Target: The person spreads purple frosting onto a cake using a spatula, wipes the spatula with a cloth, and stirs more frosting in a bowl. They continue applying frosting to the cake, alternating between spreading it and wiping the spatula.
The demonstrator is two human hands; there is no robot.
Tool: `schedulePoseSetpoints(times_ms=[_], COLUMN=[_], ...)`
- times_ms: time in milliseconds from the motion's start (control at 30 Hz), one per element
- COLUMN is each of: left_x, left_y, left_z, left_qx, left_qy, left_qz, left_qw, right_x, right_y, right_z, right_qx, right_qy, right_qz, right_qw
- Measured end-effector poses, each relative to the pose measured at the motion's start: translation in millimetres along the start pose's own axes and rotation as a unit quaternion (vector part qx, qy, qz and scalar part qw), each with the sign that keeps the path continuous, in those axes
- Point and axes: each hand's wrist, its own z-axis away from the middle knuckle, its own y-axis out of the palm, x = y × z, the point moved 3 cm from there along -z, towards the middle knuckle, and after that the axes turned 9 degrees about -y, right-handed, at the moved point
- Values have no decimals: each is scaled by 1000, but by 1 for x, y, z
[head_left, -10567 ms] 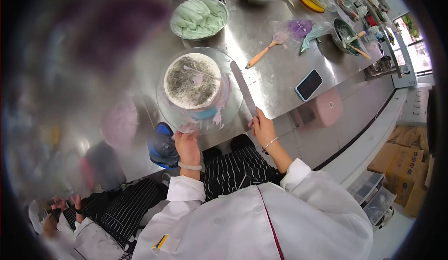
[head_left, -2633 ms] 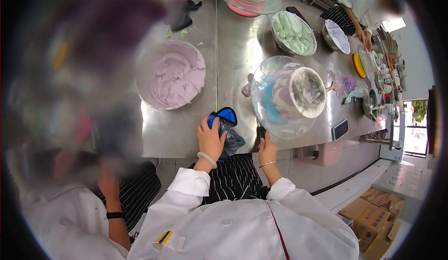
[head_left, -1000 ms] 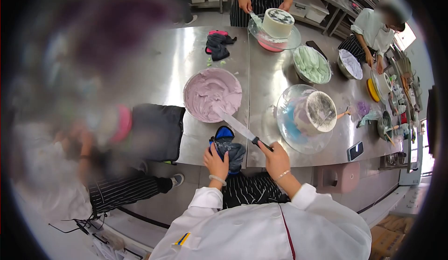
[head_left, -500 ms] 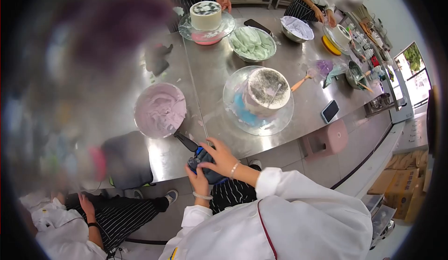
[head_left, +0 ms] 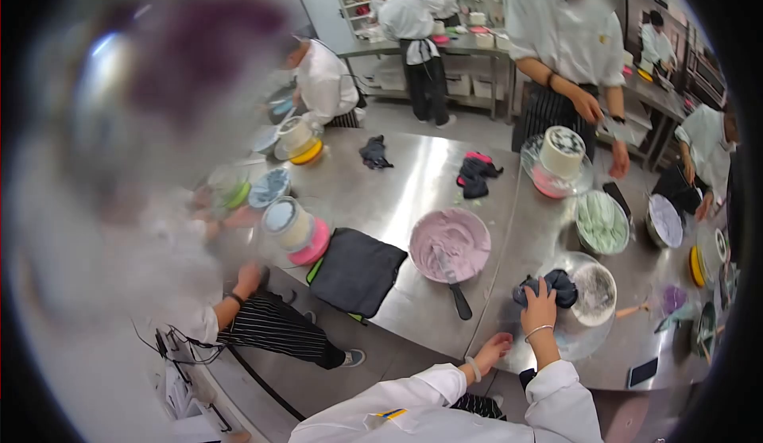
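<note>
Steel tbl [head_left: 358, 205] is ringed by workers [head_left: 568, 38], pink cream [head_left: 467, 240] held in ctr bowl [head_left: 412, 244], dk cloth [head_left: 563, 288] gripped by R hand [head_left: 540, 309] over turntable [head_left: 584, 348], lower rt, L hand [head_left: 495, 351] held empty, loosely curled.

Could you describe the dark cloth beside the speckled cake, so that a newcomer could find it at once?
On the steel table, find the nearest clear turntable, bearing a cake with a dark-speckled top. Left of that cake in the picture is a bunched dark cloth. Unlike the loose dark cloths farther off, it has the wearer's right hand on it.
</note>
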Motion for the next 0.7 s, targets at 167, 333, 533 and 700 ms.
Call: schedulePoseSetpoints(times_ms=[167, 333, 533, 700], left_x=[-13, -30, -65, -94], left_y=[-12, -6, 21, 40], left_z=[-54, -89, -88, -83], left_qx=[-76, -106, 42, 79], left_qy=[58, 29, -44, -36], left_qz=[60, 170, 120, -153], left_qw=[994, 979, 991, 984], right_x=[-24, -14, -40, -37], right_y=[32, 30, 33, 29], right_z=[-15, -10, 15, 28], right_qx=[156, 115, 60, 46], right_qy=[96, 102, 67, 41], right_qz=[79, 76, 35, 50], right_qw=[980, 985, 995, 997])
